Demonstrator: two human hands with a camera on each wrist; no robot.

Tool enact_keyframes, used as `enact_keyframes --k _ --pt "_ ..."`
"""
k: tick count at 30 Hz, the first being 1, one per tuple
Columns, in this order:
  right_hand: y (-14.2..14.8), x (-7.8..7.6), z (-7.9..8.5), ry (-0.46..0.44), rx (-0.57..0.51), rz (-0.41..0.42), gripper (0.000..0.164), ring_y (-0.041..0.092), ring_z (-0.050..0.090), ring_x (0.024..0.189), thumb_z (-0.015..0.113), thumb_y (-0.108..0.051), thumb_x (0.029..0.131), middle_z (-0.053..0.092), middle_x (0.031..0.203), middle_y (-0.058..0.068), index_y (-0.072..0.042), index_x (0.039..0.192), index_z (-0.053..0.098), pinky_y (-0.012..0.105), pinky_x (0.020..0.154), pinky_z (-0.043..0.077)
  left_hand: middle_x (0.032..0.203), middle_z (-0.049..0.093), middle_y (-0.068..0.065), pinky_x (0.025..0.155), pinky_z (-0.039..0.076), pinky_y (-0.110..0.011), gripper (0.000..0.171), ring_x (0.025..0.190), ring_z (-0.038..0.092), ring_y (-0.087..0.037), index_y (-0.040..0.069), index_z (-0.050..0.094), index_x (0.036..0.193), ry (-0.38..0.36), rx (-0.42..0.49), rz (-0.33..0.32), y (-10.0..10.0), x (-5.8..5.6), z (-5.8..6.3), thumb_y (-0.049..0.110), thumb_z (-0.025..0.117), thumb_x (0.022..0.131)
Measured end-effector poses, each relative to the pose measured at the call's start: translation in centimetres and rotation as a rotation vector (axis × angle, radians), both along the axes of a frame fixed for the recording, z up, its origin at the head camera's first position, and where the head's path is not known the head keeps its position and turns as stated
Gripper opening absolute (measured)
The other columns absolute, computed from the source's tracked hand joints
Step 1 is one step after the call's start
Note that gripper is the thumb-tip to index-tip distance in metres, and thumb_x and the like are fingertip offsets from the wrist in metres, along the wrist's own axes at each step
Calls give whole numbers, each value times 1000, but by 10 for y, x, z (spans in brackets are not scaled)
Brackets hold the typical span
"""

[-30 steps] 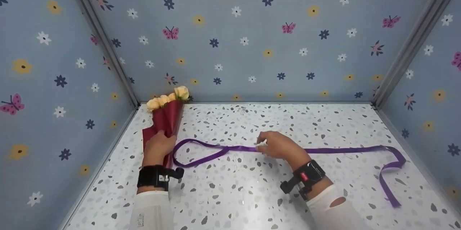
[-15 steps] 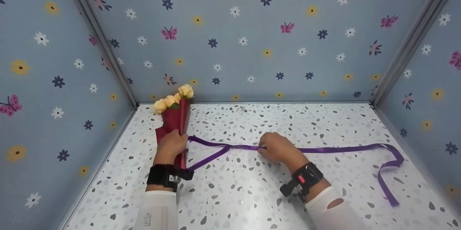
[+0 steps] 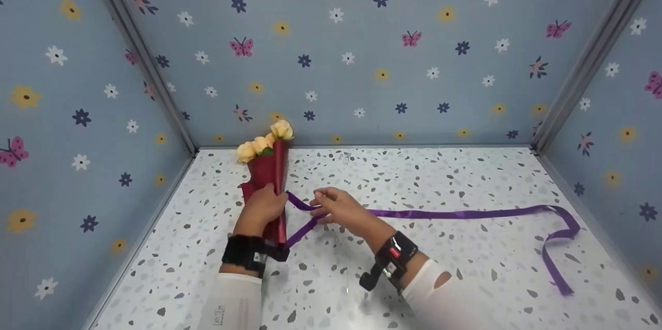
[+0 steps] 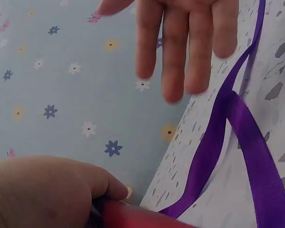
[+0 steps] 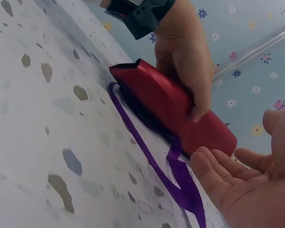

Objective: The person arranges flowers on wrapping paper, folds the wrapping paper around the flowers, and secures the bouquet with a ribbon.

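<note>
A bouquet (image 3: 265, 172) of cream-yellow roses in dark red wrapping lies toward the left of the table in the head view. My left hand (image 3: 262, 208) grips the wrapping partway down; in the left wrist view the thumb side of this hand (image 4: 47, 190) presses on the red edge. Purple ribbon (image 3: 450, 214) forms a loop whose left end is hidden under the bouquet. My right hand (image 3: 341, 211) hovers over the point where the two strands meet. Its extended fingers (image 4: 173, 61) hold nothing in the left wrist view, apart from the ribbon (image 4: 206, 156).
The ribbon's long tail runs right and bends toward the front, ending near the table's right side. A speckled white table (image 3: 414, 278) lies under everything. Blue flower-patterned panels (image 3: 362, 76) with grey corner posts (image 3: 574, 56) enclose it at the back and sides.
My left hand has carried the bouquet rightward over the ribbon loop. My right hand, which was at the ribbon farther right, has come left toward the bouquet with fingers extended.
</note>
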State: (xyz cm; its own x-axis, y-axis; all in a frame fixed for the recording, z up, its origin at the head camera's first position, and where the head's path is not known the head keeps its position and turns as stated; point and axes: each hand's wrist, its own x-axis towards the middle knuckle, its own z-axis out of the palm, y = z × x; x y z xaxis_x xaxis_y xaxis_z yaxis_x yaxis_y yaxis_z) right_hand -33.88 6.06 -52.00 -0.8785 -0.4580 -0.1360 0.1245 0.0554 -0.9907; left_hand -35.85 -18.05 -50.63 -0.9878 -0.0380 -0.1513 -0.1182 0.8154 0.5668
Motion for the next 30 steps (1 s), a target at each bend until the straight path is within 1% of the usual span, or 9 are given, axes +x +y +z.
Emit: enact_keyframes --k 3,6,11,16,18,20,24,27,30 --pt "-17 -2 -6 -93 -42 -1 59 38 66 131 51 -39 112 56 151 26 -1 157 42 49 106 58 130 66 -24 101 53 -52 56 111 65 -36 -1 54 138 -1 16 -15 9 1 -1 41 48 102" --pt "-28 -3 -13 -171 -85 -23 62 40 65 130 49 -39 113 56 150 27 -1 160 36 52 105 58 130 66 -24 101 53 -53 58 112 65 -36 -1 54 140 2 20 -20 16 2 -1 42 49 101" --pt "-40 1 -22 -248 -166 -23 68 41 65 131 52 -39 112 58 149 26 -3 164 29 53 105 58 130 66 -22 99 54 -53 62 112 66 -35 1 54 141 -2 37 -1 21 0 -2 48 52 100" --pt "-48 8 -26 -215 -123 -24 74 36 69 125 62 -37 107 61 145 21 -6 165 28 51 99 61 139 64 -24 104 53 -56 77 122 65 -37 2 51 148 -28 75 12 20 0 -2 64 52 102" --pt "-50 8 -27 -175 -79 -38 75 34 70 121 69 -32 103 63 142 21 -6 164 32 50 96 62 143 62 -25 104 53 -56 78 124 64 -38 2 49 150 -40 86 18 19 0 -1 64 50 104" --pt "-52 8 -26 -140 -46 -56 77 33 72 118 74 -26 99 65 139 22 -3 161 35 48 95 63 143 61 -26 101 55 -55 72 122 65 -38 1 49 150 -45 93 20 18 0 0 59 47 107" --pt "-56 7 -24 -80 28 -81 71 29 74 112 79 -18 91 71 132 18 -1 152 48 42 93 64 139 63 -26 95 57 -51 55 118 66 -37 0 52 148 -20 89 -1 20 -1 1 40 45 111" --pt "-56 6 -22 -49 82 -101 58 25 75 106 80 -14 87 75 123 14 -2 141 61 38 92 63 139 64 -26 101 55 -52 47 123 65 -38 -1 53 147 9 83 -23 22 0 1 27 47 110" --pt "-54 6 -21 -21 136 -122 55 23 74 106 81 -12 83 74 121 11 -3 135 64 36 95 60 140 64 -26 105 53 -54 45 126 64 -38 -1 53 147 9 83 -29 22 1 2 21 50 108"
